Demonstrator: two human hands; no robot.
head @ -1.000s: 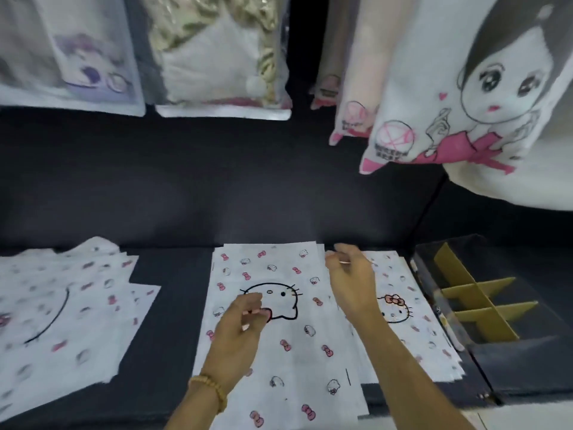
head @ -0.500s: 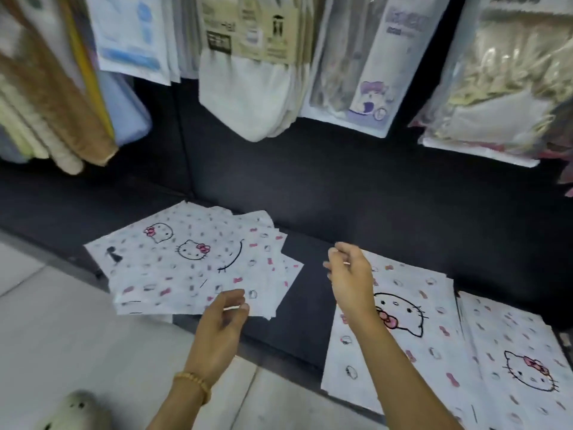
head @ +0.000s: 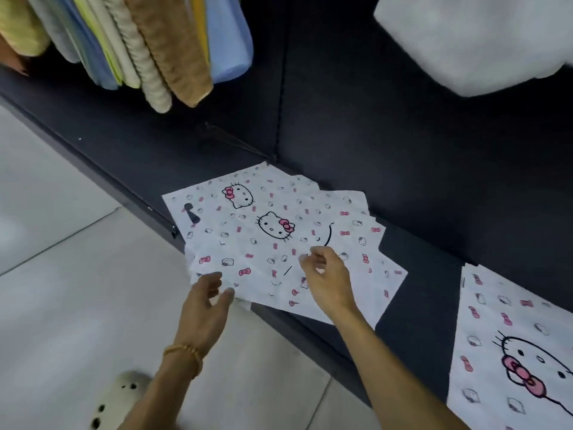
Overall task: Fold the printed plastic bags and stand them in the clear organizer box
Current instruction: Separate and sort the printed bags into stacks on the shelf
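While a loose pile of printed bags (head: 273, 240) lies on the dark shelf (head: 418, 274), the left hand (head: 207, 302) reaches open at its edge; the right hand (head: 325, 274) hovers, fingers curled, seemingly empty.

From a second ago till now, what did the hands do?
Both hands swung left, from the flat bag to the loose bag pile. The left hand opened at its near edge; the right hand hovers above, fingers still curled. Nothing picked up; bags stayed put.
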